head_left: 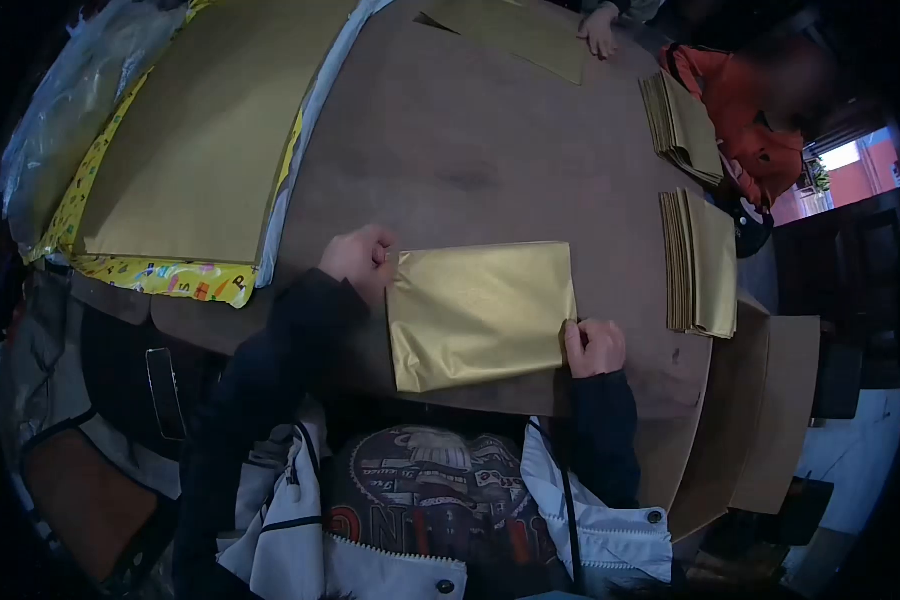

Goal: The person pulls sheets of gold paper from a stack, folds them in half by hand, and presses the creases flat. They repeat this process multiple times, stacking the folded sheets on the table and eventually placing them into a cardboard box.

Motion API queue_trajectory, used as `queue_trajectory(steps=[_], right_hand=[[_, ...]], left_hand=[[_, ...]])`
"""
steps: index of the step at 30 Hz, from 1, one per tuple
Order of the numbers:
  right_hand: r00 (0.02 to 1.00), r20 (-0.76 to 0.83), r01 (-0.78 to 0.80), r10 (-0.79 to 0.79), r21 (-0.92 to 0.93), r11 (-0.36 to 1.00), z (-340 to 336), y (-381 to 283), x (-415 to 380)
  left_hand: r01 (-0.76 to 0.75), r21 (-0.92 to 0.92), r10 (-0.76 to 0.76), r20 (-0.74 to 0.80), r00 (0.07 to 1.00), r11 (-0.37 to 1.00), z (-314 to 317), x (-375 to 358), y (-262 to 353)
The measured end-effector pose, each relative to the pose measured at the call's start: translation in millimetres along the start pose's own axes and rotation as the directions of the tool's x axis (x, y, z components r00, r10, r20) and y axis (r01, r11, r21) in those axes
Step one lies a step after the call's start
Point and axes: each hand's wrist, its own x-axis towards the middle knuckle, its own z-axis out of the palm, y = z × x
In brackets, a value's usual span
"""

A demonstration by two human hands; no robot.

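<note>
A folded sheet of gold paper [482, 315] lies in front of me near the table's front edge, with creases along its left and lower parts. My left hand [358, 262] is closed at its upper left corner, fingers curled in and fingertips at the edge. On the other side, my right hand [597, 347] pinches the lower right edge, thumb on top and the other fingers curled.
A large stack of flat gold sheets [200, 130] rests on yellow printed wrapping at left. Folded gold bundles [705, 262] [685, 125] line the right edge, beside an open cardboard box [780, 410]. A co-worker's hand [598, 30] touches another gold sheet [510, 35]; someone in orange [760, 110] sits right.
</note>
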Motion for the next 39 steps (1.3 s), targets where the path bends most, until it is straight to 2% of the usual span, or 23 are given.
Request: queue_trajectory(steps=[3, 5, 6, 9, 12, 15, 16, 20, 22, 29, 31, 34, 38, 39], right_hand=[[1.0, -0.017, 0.021, -0.021, -0.012, 1.0, 1.3, 0.7, 0.0], [0.999, -0.023, 0.024, -0.025, -0.004, 1.0, 1.6, 1.2, -0.1], [0.999, -0.031, 0.026, -0.026, 0.003, 1.0, 1.9, 1.4, -0.2], [1.0, -0.025, 0.008, -0.008, -0.003, 1.0, 2.5, 1.5, -0.9], [1.0, -0.023, -0.001, 0.001, 0.013, 1.0, 3.9, 2.7, -1.3], [1.0, -0.008, 0.005, -0.005, 0.026, 1.0, -0.5, -1.2, 1.5], [0.999, -0.008, -0.036, 0.037, 0.03, 0.999, 0.2, -1.6, -0.5], [0.999, -0.051, 0.011, -0.01, 0.023, 1.0, 3.1, 0.1, -0.4], [0.999, -0.037, 0.014, -0.013, 0.017, 1.0, 4.0, 2.4, -1.0], [0.999, -0.003, -0.039, 0.039, 0.023, 0.999, 0.6, -0.7, -2.3], [0.995, 0.065, -0.071, 0.073, -0.045, 0.997, -2.5, -2.3, -1.2], [1.0, -0.025, -0.008, 0.009, 0.049, 0.999, 1.9, -0.1, -1.0], [0.999, -0.031, -0.03, 0.031, 0.023, 0.999, 2.3, -0.2, -2.4], [0.999, -0.007, -0.032, 0.032, 0.023, 0.999, 0.3, -0.6, -1.7]], left_hand=[[-0.041, 0.047, 0.042, -0.034, 0.999, 0.998, -2.7, -3.3, 1.8], [-0.123, 0.031, 0.125, -0.059, 0.99, 0.992, -1.4, -4.5, -1.3], [-0.184, 0.124, 0.183, 0.018, 0.983, 0.975, -5.9, -4.3, -2.1], [-0.243, 0.178, 0.254, -0.038, 0.967, 0.954, 0.2, -9.1, -6.3], [-0.265, 0.142, 0.276, -0.069, 0.959, 0.954, -2.7, -17.8, -0.6], [-0.209, 0.164, 0.219, -0.047, 0.975, 0.964, -3.1, -18.2, 0.1], [-0.264, 0.198, 0.283, -0.072, 0.957, 0.944, 0.9, -17.7, -9.4], [-0.27, 0.172, 0.277, -0.022, 0.961, 0.948, 2.4, -15.0, -13.5], [-0.186, 0.175, 0.198, -0.055, 0.979, 0.967, 1.2, -19.6, -9.0], [-0.219, 0.172, 0.234, -0.068, 0.97, 0.96, 0.6, -24.0, -8.5], [-0.247, 0.168, 0.256, -0.032, 0.966, 0.954, -1.3, -23.1, -9.5], [-0.246, 0.165, 0.254, -0.029, 0.967, 0.955, 0.0, -22.5, -12.8], [-0.261, 0.175, 0.27, -0.029, 0.962, 0.949, -4.1, -21.0, -7.3], [-0.206, 0.201, 0.202, 0.038, 0.979, 0.958, -7.7, -17.9, -1.8]])
